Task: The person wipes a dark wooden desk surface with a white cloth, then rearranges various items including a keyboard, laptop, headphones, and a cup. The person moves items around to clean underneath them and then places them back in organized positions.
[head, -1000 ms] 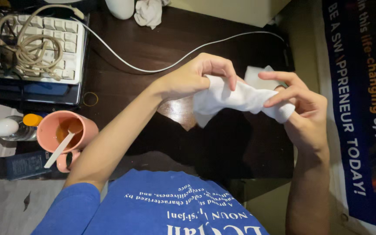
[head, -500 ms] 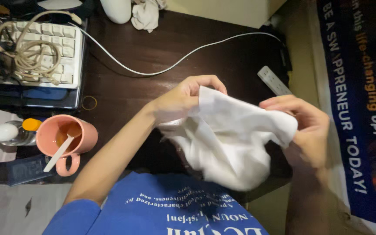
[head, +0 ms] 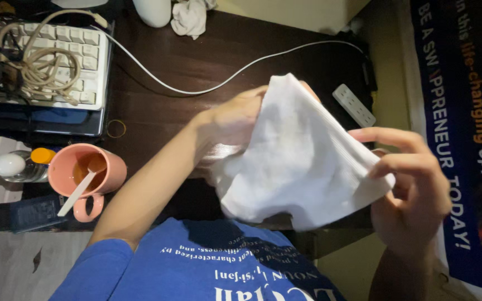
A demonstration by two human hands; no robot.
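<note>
white cloth, both hands gripping, pink mug nearby

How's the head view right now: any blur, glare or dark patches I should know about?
Head view: the white cloth is bright and nearly washed out, its weave hard to read; the right hand is slightly soft; the dark desk swallows detail; the pink mug is evenly lit.
</note>
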